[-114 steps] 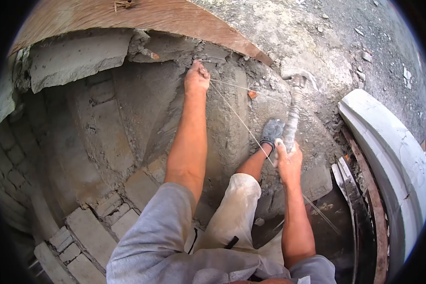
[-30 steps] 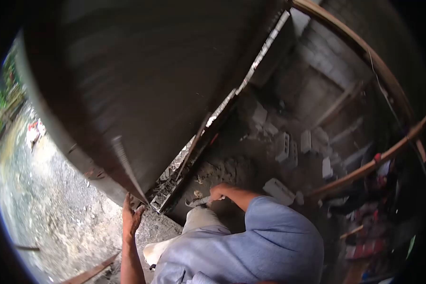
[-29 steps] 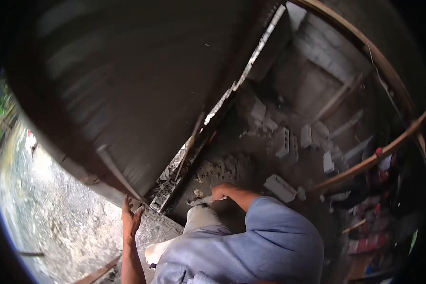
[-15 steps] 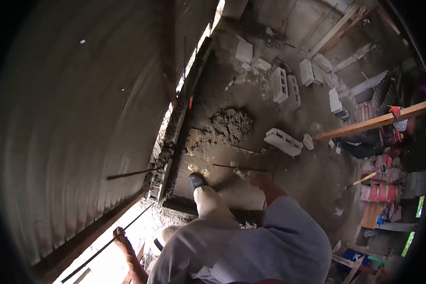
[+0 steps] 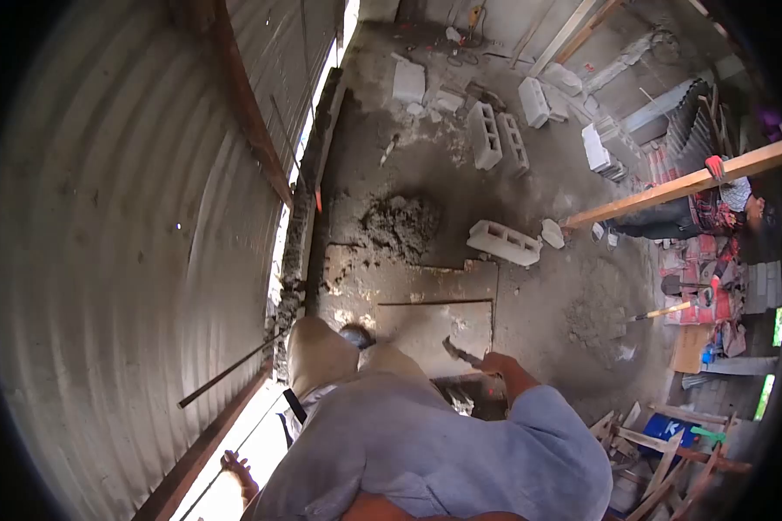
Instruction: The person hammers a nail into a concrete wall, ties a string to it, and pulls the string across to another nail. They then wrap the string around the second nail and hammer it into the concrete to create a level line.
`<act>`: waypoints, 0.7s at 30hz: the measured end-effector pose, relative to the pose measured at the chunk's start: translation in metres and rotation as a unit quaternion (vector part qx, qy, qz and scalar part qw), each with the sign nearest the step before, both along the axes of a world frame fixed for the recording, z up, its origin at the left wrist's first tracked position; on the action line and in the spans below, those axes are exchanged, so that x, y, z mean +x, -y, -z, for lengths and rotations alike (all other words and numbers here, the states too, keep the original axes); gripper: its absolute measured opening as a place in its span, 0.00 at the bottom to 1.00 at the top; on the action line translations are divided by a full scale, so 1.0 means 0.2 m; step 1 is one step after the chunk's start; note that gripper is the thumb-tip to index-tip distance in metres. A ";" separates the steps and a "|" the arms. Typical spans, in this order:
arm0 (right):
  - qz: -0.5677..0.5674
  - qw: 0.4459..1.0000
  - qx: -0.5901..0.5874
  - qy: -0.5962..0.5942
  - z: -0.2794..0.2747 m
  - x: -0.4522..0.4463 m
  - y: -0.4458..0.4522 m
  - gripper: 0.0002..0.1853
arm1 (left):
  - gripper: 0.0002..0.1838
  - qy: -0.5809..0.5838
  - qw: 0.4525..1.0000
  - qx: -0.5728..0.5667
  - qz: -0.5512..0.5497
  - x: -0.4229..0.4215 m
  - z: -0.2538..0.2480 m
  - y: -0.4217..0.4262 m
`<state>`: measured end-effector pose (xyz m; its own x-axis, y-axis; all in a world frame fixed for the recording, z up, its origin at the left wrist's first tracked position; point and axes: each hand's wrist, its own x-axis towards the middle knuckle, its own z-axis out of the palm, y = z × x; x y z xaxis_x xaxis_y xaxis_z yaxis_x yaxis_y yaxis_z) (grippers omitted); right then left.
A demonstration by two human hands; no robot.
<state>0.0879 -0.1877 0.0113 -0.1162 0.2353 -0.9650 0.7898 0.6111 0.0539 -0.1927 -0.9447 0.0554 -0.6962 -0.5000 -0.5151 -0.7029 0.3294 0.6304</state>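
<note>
My right hand is closed around the handle of a hammer; its head points left over a flat board on the floor. At the lower left, my left hand is on a thin steel rod, with its fingers loosely curled around it against bright light. The rod slants up toward the foot of the wall. My bent legs and one dark shoe are beside the board. A heap of wet mortar lies beyond it.
A corrugated metal wall rises on the left, with a rusty bar jutting out. Several concrete blocks lie ahead. On the right, another person with red gloves is beside a long timber beam. Scrap wood is piled lower right.
My view has shifted and my body has leaned forward, with a knee now near the wall. The hammer shows more clearly in my right hand. My left hand appears lower along the rod.
</note>
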 end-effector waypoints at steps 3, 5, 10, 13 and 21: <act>0.018 0.999 -0.021 0.038 -0.08 -0.04 0.00 0.30 | 0.34 0.025 0.999 0.027 -0.015 0.02 0.09 0.01; 0.020 0.999 -0.022 0.036 -0.14 -0.08 0.00 0.31 | 0.33 0.079 0.996 0.039 0.012 0.06 0.19 -0.09; 0.040 0.998 -0.035 0.020 -0.09 -0.07 -0.03 0.35 | 0.32 0.216 0.956 0.063 0.190 0.04 0.44 -0.50; 0.070 0.998 -0.007 0.001 -0.09 -0.12 -0.12 0.36 | 0.31 0.240 0.920 0.075 0.300 -0.09 0.59 -0.80; 0.041 0.997 0.059 0.020 -0.24 -0.51 -0.67 0.35 | 0.29 0.208 0.910 0.111 0.339 -0.56 0.96 -1.43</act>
<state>-0.0132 -0.0537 0.0597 -0.0546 0.3539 -0.9337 0.8330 0.5318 0.1529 -0.3055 -0.6591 -0.1373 -0.5266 0.1219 -0.8413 -0.5786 0.6736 0.4598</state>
